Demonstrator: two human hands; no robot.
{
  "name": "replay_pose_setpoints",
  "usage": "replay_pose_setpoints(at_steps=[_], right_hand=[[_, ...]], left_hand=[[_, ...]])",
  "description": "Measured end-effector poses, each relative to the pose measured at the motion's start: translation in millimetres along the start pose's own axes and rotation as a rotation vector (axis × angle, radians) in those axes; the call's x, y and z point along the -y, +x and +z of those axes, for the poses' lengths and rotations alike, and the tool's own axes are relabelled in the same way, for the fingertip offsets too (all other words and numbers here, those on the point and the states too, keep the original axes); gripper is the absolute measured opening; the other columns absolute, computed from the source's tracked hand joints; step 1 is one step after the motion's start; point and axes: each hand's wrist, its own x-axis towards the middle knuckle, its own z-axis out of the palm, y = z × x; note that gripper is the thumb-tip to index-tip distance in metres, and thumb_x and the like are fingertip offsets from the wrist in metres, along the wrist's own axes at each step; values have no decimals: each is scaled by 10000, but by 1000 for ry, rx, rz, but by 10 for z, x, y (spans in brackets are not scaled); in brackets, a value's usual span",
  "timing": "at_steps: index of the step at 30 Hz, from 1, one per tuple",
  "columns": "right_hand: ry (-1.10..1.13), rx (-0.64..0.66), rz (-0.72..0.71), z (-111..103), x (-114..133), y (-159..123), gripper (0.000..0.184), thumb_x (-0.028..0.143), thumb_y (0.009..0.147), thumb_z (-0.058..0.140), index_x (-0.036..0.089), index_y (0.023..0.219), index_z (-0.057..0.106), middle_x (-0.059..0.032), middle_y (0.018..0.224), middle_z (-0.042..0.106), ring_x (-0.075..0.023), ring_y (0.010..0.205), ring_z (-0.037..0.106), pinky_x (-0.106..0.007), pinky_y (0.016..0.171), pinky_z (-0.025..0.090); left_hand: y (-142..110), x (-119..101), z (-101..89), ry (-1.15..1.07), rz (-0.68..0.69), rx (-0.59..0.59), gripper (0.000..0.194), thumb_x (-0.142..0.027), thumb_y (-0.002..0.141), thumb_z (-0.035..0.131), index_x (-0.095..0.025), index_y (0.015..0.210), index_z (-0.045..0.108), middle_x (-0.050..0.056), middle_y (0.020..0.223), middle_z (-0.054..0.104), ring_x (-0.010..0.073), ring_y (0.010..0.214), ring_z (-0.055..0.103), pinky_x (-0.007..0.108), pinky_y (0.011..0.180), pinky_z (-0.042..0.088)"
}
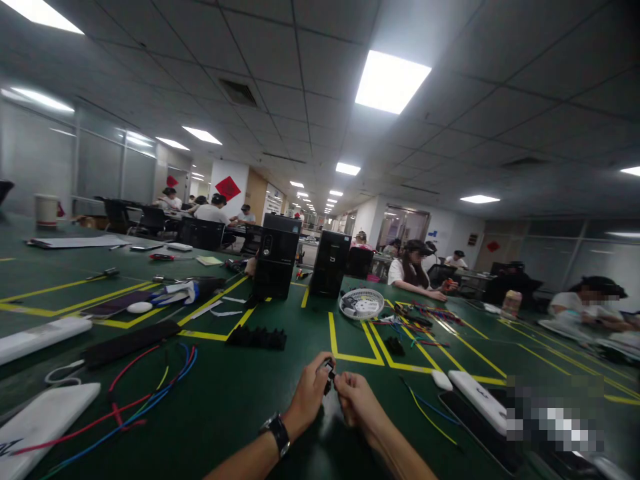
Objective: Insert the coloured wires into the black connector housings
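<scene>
Close in front of me, my left hand (pixel 311 392) is closed around a small black part (pixel 329 375) with a lighter bit on its top. Its exact kind is too small to make out. My right hand (pixel 356 400) meets it from the right, thumb and fingers pinched at the part's edge; whether they grip this part or another tiny piece is hidden. Both hands are held over the green table (pixel 220 400). Beyond them lies a row of black parts (pixel 256 337), and a smaller black piece (pixel 395 346) rests to the right.
Two black boxes (pixel 276 257) stand upright at the back, near a white round basket (pixel 361 303). Red and blue wires (pixel 145 400) lie at left, more wires (pixel 435 417) at right beside a white power bank (pixel 479 400). A co-worker (pixel 417 270) sits across the table.
</scene>
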Motion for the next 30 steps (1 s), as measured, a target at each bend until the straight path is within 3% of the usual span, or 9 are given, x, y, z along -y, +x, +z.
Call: replay_pose_setpoints(at_steps=[5,8,10,14,18,20,24,30], right_hand=[[-175,-8,-102,37,11,81,476,669,733,489,194,713,466,92,407,374,-57,300,255,-198,339,177],[-426,-58,-254,58,40,27,446,559,824,423,154,687,554,48,469,419,-86,416,361,-216,434,248],[-560,-113,-361,70,87,-35,416,474,853,413,150,639,563,17,535,472,-112,524,435,-227,509,285],[-673,-189,-456,84,228,-147,411,414,893,380,162,644,590,-8,600,550,-148,599,491,-247,572,303],[-721,-265,-522,96,255,-204,400,419,917,367,195,657,573,-15,606,578,-160,582,518,-259,587,314],[-764,-231,-523,114,202,-201,384,429,915,380,208,663,567,-20,609,588,-162,571,529,-259,582,314],[-829,-113,-496,183,102,-160,358,428,908,408,213,682,585,-35,633,612,-158,582,544,-253,586,312],[-837,-104,-501,392,99,-194,372,376,937,350,209,680,562,-39,650,607,-156,567,538,-261,582,308]], left_hand=[[141,79,-10,-185,-75,-110,346,-418,882,361,-159,913,589,32,786,581,150,712,531,246,653,414],[223,166,-58,-288,-177,-283,417,-503,852,399,-138,838,599,34,716,578,141,659,534,248,626,423],[249,218,-96,-314,-233,-331,440,-537,815,440,-130,792,605,31,672,573,134,608,528,244,579,419],[265,235,-93,-339,-226,-310,418,-518,799,462,-130,781,617,25,639,587,127,563,537,244,552,427],[283,147,3,-543,-269,-340,372,-452,794,451,-114,776,606,36,606,595,135,532,547,257,534,430],[291,112,23,-684,-325,-343,328,-401,770,447,-107,755,592,42,582,590,133,510,547,256,529,423],[286,117,-31,-724,-404,-369,310,-349,761,400,-96,776,578,61,588,602,130,482,546,259,517,419],[266,147,-83,-607,-296,-376,282,-363,763,493,-110,787,616,28,574,602,120,482,537,232,493,390]])
